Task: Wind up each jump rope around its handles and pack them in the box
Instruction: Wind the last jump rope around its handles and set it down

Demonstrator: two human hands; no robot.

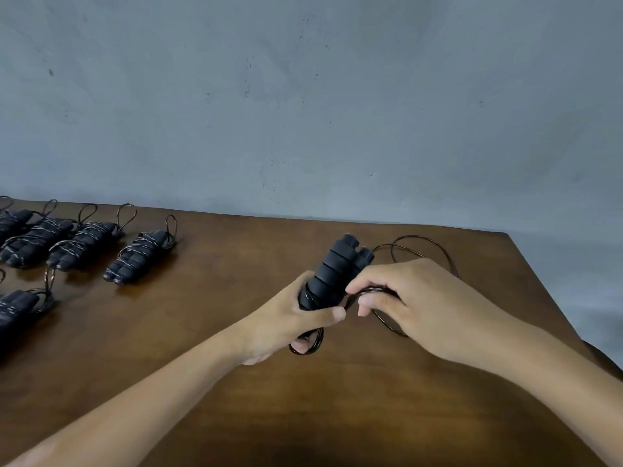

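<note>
My left hand point(286, 320) grips the lower end of two black ribbed jump rope handles point(335, 269) held side by side, tilted up and away from me. A small loop of the thin black cord point(308, 345) hangs below that fist. My right hand point(409, 298) pinches the cord beside the handles, fingers curled round it. The loose rest of the cord point(421, 244) lies in loops on the table behind my right hand. No box is in view.
Several wound jump ropes point(138, 257) lie in rows on the brown wooden table point(236, 382) at the left, some cut off by the frame edge. A grey wall point(303, 96) stands behind the table. The table's right edge runs diagonally at the right.
</note>
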